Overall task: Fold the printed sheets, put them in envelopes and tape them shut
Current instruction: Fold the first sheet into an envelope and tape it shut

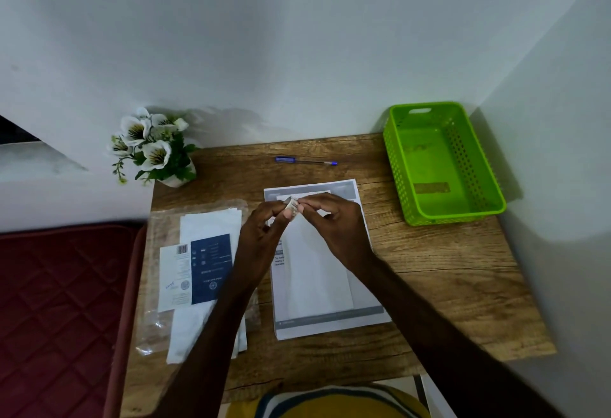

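Taping step: both hands, left hand (264,232) and right hand (334,229), pinch small tape piece (293,205) over envelope (317,272); next, press it onto flap.

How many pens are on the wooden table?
1. The blue pen lies at the far edge of the table, between the flower pot and the green basket. None seems hidden.

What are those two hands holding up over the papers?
A small whitish strip, likely tape, pinched between the fingertips of the left hand and right hand, one at each end.
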The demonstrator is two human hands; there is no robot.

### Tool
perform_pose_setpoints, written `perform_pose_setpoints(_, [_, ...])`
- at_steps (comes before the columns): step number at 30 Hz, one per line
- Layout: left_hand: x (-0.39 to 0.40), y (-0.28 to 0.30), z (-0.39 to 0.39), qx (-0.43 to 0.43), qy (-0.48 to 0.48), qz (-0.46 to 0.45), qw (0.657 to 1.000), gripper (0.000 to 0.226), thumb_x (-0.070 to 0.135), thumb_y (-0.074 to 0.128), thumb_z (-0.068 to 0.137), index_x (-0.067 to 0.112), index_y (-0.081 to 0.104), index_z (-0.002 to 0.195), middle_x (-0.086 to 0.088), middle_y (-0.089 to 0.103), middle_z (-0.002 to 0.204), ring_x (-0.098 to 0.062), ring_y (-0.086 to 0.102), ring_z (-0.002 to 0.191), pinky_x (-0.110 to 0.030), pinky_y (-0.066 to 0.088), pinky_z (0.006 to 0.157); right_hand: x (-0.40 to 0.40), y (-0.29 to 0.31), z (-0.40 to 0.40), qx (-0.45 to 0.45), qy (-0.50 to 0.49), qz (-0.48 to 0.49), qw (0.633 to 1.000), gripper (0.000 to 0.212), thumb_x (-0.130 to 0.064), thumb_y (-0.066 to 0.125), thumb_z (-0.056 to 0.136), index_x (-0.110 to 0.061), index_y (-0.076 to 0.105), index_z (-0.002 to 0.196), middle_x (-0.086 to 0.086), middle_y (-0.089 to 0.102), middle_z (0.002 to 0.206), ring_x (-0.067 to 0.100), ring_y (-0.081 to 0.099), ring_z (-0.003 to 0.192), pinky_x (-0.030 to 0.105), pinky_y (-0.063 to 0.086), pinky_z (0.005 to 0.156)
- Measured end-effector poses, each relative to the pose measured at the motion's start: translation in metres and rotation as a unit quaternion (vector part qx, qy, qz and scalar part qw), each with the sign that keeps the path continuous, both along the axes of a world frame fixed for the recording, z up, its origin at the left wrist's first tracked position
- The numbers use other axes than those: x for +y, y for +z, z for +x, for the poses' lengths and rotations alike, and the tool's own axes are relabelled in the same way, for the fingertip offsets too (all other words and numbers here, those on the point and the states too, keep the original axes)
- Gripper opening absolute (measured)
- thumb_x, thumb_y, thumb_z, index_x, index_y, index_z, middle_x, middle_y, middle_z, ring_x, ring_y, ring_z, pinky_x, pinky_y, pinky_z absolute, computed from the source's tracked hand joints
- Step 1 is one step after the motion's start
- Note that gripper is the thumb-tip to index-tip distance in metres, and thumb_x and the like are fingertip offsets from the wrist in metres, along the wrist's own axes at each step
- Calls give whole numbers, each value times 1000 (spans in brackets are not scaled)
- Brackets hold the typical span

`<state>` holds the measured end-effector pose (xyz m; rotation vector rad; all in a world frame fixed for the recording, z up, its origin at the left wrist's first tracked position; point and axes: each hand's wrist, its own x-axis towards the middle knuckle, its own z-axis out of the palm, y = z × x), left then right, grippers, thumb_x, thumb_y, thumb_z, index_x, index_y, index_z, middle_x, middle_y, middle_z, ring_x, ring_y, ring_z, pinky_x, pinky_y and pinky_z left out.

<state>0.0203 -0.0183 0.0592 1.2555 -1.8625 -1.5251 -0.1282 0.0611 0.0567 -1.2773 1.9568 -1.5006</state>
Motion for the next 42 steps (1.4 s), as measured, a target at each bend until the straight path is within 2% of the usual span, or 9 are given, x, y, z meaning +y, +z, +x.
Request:
perform_pose_setpoints(8, [-2,0,3,-10,-2,9,1000,26,41,60,99,23,70,114,8,70,121,-18,68,109,-50,56,98,-1,0,-1,15,-10,57,998,17,-19,74,94,-8,80,106,0,79,101,7,72,91,33,62,82])
perform_pose_setpoints(14, [-1,3,0,-12,-1,6,1000,26,42,60,98,25,70,114,11,69,120,-17,67,110,-49,56,98,-3,3,3,30,-19,57,998,16,-18,70,96,-6,78,102,5,79,97,13,72,87,36,62,78])
perform_pose_setpoints(20, [-1,1,-1,-14,8,5,1000,24,42,60,98,26,70,114,7,71,121,-20,67,110,-50,56,97,-3,1,0,-11,-25,79,996,17,-18,69,97,-6,78,106,4,78,100,13,72,90,42,63,81])
perform_pose_setpoints(23, [-2,0,-1,-17,-1,-3,1000,18,42,60,99,32,69,110,10,70,120,-17,67,110,-45,57,96,-1,2,-2,-5,-24,78,997,15,-18,73,94,-8,78,104,2,79,100,11,72,91,39,61,86])
perform_pose_setpoints(29, [0,-2,-4,-6,-8,-2,1000,18,41,60,99,31,69,111,17,68,117,-15,66,111,-35,56,92,-2,0,1,31,-34,70,996,12,-16,71,95,-6,77,98,4,77,95,13,70,88,38,60,82])
perform_pose_setpoints(32, [0,-3,-4,-3,-9,0,1000,22,37,60,100,26,70,115,13,68,119,-17,65,112,-34,55,94,-4,1,3,-12,-54,80,995,13,-18,71,95,-6,77,98,2,77,94,11,70,88,34,60,85])
perform_pose_setpoints(35, [-1,-4,-3,-8,-14,5,1000,27,36,59,101,22,68,122,5,68,127,-18,65,116,-35,54,95,-6,3,2,-103,-68,101,987,17,-21,72,95,-5,78,97,1,77,91,14,71,86,35,62,81])
perform_pose_setpoints(38, [0,-4,-1,-12,-25,4,1000,30,37,57,101,22,67,126,3,68,131,-18,64,117,-40,54,98,-8,3,-2,-184,-70,123,973,19,-20,72,96,-3,77,99,7,76,89,20,73,85,37,65,74])
perform_pose_setpoints(42, [0,-4,1,-1,-39,8,999,31,37,55,102,24,66,128,5,68,131,-16,64,118,-37,55,96,-8,3,-4,-297,-82,137,941,17,-21,71,96,-7,76,104,3,78,93,18,76,88,30,64,69])
